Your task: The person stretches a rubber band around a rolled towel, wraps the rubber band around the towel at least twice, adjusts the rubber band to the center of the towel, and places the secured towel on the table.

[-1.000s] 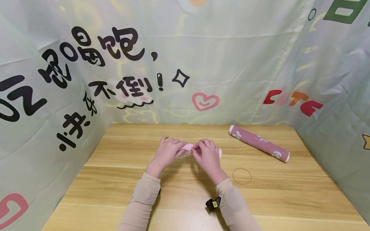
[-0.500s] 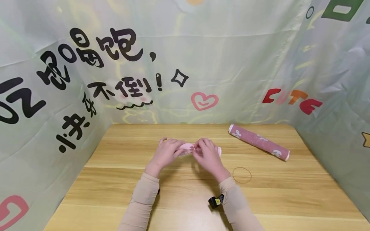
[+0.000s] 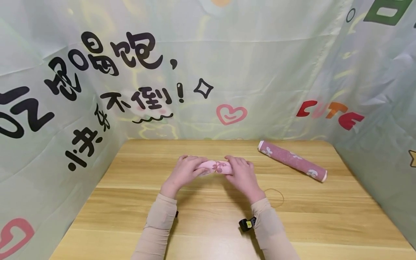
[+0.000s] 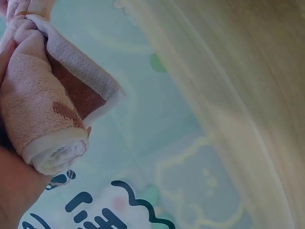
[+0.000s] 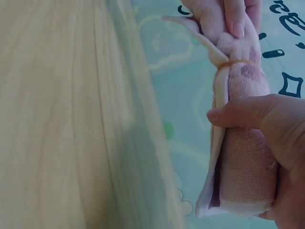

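While both hands take an end each, the pale pink terry-cloth roll with darker floral print (image 3: 217, 167) sits firmly between them, apparently up off the table. Here's the left hand (image 3: 184, 172), curled round its end; there's the right hand (image 3: 242, 175), gripping the other, and the right wrist view shows its thumb lying straight across the roll, over the free edge of the cloth. Neither grip is spread; both are wrapped on fabric.

Between the hands, a thin tan elastic band (image 5: 236, 62) circles the roll and nips it into a waist. So this looks like the fastening step, all but done, with the check on the hold in hand. But look at the left wrist view: a loose flap (image 4: 86, 64) stands away from the roll beyond the band! The next move, I'd judge, calls for smoothing that edge down without shoving the band sideways, then laying the roll down gently.

Farther out, on the light wood-grain table (image 3: 325, 216), a second thin tan loop (image 3: 284, 198) lies near the right wrist, and beyond it a dusky mauve cloth roll with pale motifs (image 3: 292, 161) rests at a slant, well apart from the hands.
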A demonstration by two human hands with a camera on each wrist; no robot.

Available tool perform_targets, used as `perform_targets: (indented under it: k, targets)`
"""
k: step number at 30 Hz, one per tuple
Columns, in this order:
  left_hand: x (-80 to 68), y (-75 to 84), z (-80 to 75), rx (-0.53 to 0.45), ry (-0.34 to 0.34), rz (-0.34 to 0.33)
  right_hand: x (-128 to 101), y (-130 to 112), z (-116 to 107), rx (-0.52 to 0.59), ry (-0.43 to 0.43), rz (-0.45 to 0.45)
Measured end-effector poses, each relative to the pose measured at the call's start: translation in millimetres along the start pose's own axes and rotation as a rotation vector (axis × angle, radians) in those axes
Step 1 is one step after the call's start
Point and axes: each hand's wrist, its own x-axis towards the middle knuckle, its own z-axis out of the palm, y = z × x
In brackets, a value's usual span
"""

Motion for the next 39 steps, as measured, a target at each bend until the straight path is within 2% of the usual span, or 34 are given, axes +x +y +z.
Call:
perform_targets:
  k: [4, 9, 12, 21, 26, 31, 35, 39]
  targets:
    - [1.2, 0.4, 0.9, -0.01, -0.038, -0.017, -0.4, 3.2, -1.4, -0.034, 0.019, -0.016]
    - [2.0, -0.9, 4.9, -0.006, -0.197, -0.105, -0.1, 3.3, -1.9, -0.033, 0.064, -0.039]
    - [1.7, -2.8, 6.7, 0.007, -0.234, -0.135, 0.6, 3.5, -2.2, -0.029, 0.087, -0.056]
    - [3.6, -9.2, 3.1, 0.023, -0.126, -0.102, 5.4, 11.9, -8.7, -0.01, 0.111, -0.101]
    - [3.9, -14.3, -0.8, 0.025, -0.038, -0.061, 6.2, 21.9, -14.5, 0.053, 0.05, -0.109]
    - [7.9, -24.9, -1.8, -0.013, 0.03, -0.019, 10.6, 33.6, -21.9, 0.127, -0.011, -0.158]
    - [14.0, -34.6, -5.4, -0.013, 0.069, 0.007, 18.5, 41.7, -27.7, 0.133, -0.033, -0.19]
    - [21.4, -42.2, -9.9, 0.017, 0.102, 0.029, 28.1, 49.4, -29.8, 0.087, -0.033, -0.218]
